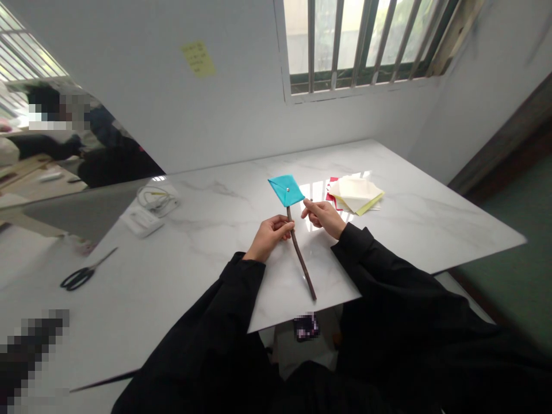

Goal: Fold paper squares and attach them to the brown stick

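My left hand is closed around a thin brown twig, which stands tilted with its lower end resting near the front edge of the table. On top of the twig sits a folded turquoise paper square with a small metal pin at its centre. My right hand is to the right of the paper, its pinched fingertips on the paper's right corner.
The white marble table holds a stack of coloured paper behind my right hand. Black-handled scissors and a white box with a cable lie to the left. A person in dark clothes is at far left.
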The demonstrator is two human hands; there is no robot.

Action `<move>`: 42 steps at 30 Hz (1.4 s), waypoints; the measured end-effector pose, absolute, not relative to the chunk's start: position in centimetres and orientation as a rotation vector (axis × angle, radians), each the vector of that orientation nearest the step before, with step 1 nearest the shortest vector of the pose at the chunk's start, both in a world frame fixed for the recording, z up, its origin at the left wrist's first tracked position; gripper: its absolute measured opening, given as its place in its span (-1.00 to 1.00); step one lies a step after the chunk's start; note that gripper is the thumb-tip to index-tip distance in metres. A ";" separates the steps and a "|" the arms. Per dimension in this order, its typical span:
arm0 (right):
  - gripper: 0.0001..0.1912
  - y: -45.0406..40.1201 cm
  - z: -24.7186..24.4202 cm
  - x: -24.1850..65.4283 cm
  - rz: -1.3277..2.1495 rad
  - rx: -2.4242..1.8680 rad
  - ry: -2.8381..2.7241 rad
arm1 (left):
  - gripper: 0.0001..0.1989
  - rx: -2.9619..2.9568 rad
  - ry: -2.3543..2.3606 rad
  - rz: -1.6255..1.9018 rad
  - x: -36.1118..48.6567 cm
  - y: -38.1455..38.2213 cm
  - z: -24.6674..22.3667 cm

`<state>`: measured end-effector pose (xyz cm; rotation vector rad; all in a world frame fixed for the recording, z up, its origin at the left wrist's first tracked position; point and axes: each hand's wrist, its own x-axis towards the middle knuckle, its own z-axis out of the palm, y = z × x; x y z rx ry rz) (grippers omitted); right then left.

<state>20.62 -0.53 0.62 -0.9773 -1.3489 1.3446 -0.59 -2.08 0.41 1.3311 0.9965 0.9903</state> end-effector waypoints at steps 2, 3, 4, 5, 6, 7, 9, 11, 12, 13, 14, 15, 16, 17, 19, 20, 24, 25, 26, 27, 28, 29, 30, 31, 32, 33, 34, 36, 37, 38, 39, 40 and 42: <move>-0.24 -0.1 0.4 20.9 1.176 -1.053 -1.289 | -0.65 1.333 0.994 0.987 -0.6 -2.0 0.3; -0.21 0.1 0.2 21.1 1.123 -1.084 -1.251 | -0.65 1.336 0.990 0.981 -0.7 -1.9 0.3; -0.16 0.4 0.0 21.3 1.100 -1.114 -1.219 | -0.65 1.342 0.985 0.969 -0.7 -1.9 0.2; -0.12 0.5 -0.1 21.4 1.101 -1.145 -1.199 | -0.65 1.353 0.978 0.951 -0.8 -1.8 0.1; -0.10 0.7 -0.3 21.6 1.116 -1.176 -1.200 | -0.65 1.368 0.971 0.932 -0.8 -1.8 0.1; -0.12 0.8 -0.4 21.7 1.128 -1.206 -1.220 | -0.65 1.382 0.964 0.915 -0.9 -1.8 0.0; -0.15 0.9 -0.6 21.7 1.116 -1.258 -1.283 | -0.64 1.402 0.959 0.900 -1.0 -1.7 0.0; -0.15 1.0 -0.8 21.7 1.055 -1.298 -1.307 | -0.64 1.403 0.967 0.898 -1.0 -1.7 0.1; -0.15 1.1 -0.8 21.8 1.016 -1.313 -1.293 | -0.63 1.399 0.972 0.894 -1.0 -1.8 0.2; -0.15 1.1 -0.8 21.8 0.976 -1.322 -1.268 | -0.63 1.396 0.976 0.889 -1.0 -1.8 0.3; -0.15 1.2 -0.8 21.8 0.943 -1.324 -1.241 | -0.62 1.393 0.979 0.884 -0.9 -1.8 0.3; -0.16 1.2 -0.8 21.8 0.919 -1.319 -1.221 | -0.62 1.394 0.981 0.880 -0.9 -1.8 0.4; -0.16 1.2 -0.7 21.9 0.906 -1.308 -1.217 | -0.62 1.396 0.982 0.878 -0.9 -1.8 0.4; -0.16 1.1 -0.7 21.9 0.904 -1.295 -1.239 | -0.62 1.399 0.983 0.878 -0.9 -1.8 0.4; -0.17 1.0 -0.7 21.9 0.910 -1.282 -1.342 | -0.62 1.402 0.983 0.885 -0.8 -1.8 0.3; -0.16 0.9 -0.7 21.9 0.899 -1.289 -1.398 | -0.62 1.397 0.983 0.894 -0.8 -1.8 0.3; -0.14 0.8 -0.8 21.9 0.778 -1.345 -1.448 | -0.62 1.375 0.976 0.924 -0.7 -1.8 0.2; -0.14 0.8 -0.8 21.9 0.771 -1.344 -1.433 | -0.62 1.372 0.976 0.928 -0.7 -1.9 0.2; -0.14 0.9 -0.9 21.9 0.790 -1.334 -1.424 | -0.62 1.366 0.976 0.932 -0.7 -1.9 0.3; -0.14 0.8 -0.9 21.8 0.830 -1.317 -1.424 | -0.62 1.350 0.978 0.945 -0.6 -1.9 0.3; -0.15 0.7 -0.9 21.7 0.887 -1.291 -1.438 | -0.61 1.323 0.981 0.968 -0.6 -2.0 0.4; -0.15 0.6 -0.8 21.6 0.955 -1.257 -1.468 | -0.60 1.285 0.984 1.003 -0.6 -2.0 0.5; -0.16 0.4 -0.7 21.5 1.030 -1.215 -1.514 | -0.58 1.238 0.985 1.045 -0.6 -2.0 0.6; -0.17 0.1 -0.5 21.4 1.108 -1.169 -1.573 | -0.57 1.187 0.984 1.089 -0.6 -2.0 0.7; -0.18 -0.2 -0.4 21.2 1.183 -1.124 -1.646 | -0.56 1.137 0.981 1.130 -0.5 -2.0 0.7; -0.20 -0.5 -0.1 21.1 1.257 -1.081 -1.730 | -0.55 1.092 0.975 1.165 -0.5 -1.9 0.8; -0.22 -0.7 0.1 21.1 1.331 -1.039 -1.814 | -0.54 1.056 0.969 1.191 -0.5 -1.9 0.8; -0.29 -1.2 0.6 21.1 1.475 -0.961 -1.946 | -0.54 1.019 0.963 1.214 -0.5 -1.9 0.9; -0.33 -1.3 0.8 21.1 1.536 -0.929 -1.987 | -0.54 1.013 0.962 1.215 -0.5 -1.9 0.9; -0.36 -1.4 0.9 21.2 1.583 -0.905 -2.012 | -0.55 1.010 0.962 1.212 -0.5 -1.9 0.9; -0.40 -1.4 1.0 21.2 1.615 -0.890 -2.024 | -0.56 1.006 0.961 1.208 -0.5 -2.0 1.0; -0.43 -1.4 1.1 21.2 1.630 -0.884 -2.029 | -0.57 0.999 0.959 1.206 -0.5 -2.0 1.0; -0.49 -1.4 1.1 21.2 1.629 -0.884 -2.022 | -0.60 0.971 0.949 1.207 -0.5 -2.1 1.1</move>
